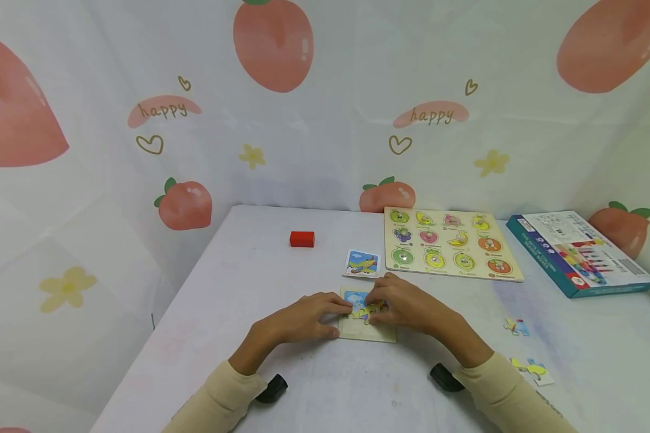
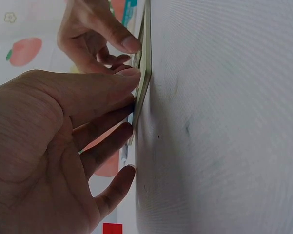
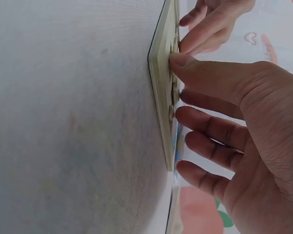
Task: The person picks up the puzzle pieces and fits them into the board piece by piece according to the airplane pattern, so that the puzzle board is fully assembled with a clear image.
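In the head view a shallow wooden puzzle board (image 1: 368, 331) lies between both hands, its upper part filled with colourful jigsaw pieces (image 1: 355, 297). My left hand (image 1: 307, 317) rests at the board's left side, index finger nearly straight on the pieces and thumb by the edge. From the right, my right hand (image 1: 406, 304) pinches a puzzle piece (image 1: 379, 307) on the board between thumb and fingers; the fingers hide much of it. The right wrist view shows the right thumb and fingertips against the raised pieces on the board (image 3: 161, 68). Bare wood shows along the board's lower part.
A picture card (image 1: 362, 263) with a yellow plane lies just behind the board. Loose jigsaw pieces (image 1: 532, 370) and another piece (image 1: 516, 326) lie at right. Farther back are a red block (image 1: 302, 239), a fruit peg board (image 1: 449, 243) and a flat box (image 1: 582, 252).
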`<state>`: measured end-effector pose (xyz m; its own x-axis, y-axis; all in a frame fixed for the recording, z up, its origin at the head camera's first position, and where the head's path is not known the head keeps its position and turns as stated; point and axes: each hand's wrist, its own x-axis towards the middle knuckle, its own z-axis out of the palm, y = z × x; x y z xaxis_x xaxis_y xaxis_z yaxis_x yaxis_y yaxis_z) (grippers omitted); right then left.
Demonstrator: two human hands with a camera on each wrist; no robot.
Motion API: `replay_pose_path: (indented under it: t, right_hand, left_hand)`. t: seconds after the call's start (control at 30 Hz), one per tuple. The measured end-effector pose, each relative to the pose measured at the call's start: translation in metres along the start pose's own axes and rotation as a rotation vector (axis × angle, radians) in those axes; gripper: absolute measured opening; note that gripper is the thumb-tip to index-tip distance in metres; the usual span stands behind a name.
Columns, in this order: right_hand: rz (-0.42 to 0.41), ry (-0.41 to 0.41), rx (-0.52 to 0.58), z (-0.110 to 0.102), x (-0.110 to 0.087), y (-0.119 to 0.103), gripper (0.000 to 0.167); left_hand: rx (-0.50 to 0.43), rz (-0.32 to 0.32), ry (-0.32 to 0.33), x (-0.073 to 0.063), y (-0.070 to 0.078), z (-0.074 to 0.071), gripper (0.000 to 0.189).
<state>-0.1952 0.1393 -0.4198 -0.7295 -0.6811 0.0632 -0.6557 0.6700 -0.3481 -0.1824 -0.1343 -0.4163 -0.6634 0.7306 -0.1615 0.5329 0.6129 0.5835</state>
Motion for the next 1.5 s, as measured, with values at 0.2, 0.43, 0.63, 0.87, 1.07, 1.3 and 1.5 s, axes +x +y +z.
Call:
replay_pose_path:
  t: [0.2, 0.43, 0.63, 0.87, 1.07, 1.3, 1.5]
  right_hand:
    - [0.027, 0.002, 0.005, -0.0002, -0.0011, 0.0005, 0.029]
    - [0.025, -0.007, 0.005, -0.001, -0.0002, 0.001, 0.029]
    - [0.043, -0.02, 0.021, -0.0021, 0.0018, -0.0003, 0.03]
    - [0.06, -0.044, 0.026, -0.0023, 0.0024, -0.0008, 0.031]
    - [0.045, -0.018, 0.047, -0.001, 0.0026, -0.0006, 0.027]
    - [0.034, -0.028, 0.057, 0.0005, 0.0035, 0.0002, 0.025]
    - [0.026, -0.046, 0.033, -0.0009, 0.0028, 0.0002, 0.026]
  left_hand:
    - [0.009, 0.004, -0.005, 0.0013, 0.0, 0.0003, 0.051]
    - [0.02, 0.004, -0.004, 0.0022, -0.0019, 0.0005, 0.052]
    - [0.017, 0.013, 0.0, 0.0019, -0.0016, 0.0002, 0.051]
    - [0.008, 0.015, -0.003, 0.0013, -0.0015, -0.0003, 0.051]
    - [0.001, -0.003, -0.009, 0.0012, -0.001, -0.0006, 0.051]
    - [-0.013, -0.015, -0.011, 0.0008, -0.0007, -0.0006, 0.051]
    - [-0.016, -0.017, -0.009, 0.001, -0.0007, -0.0002, 0.051]
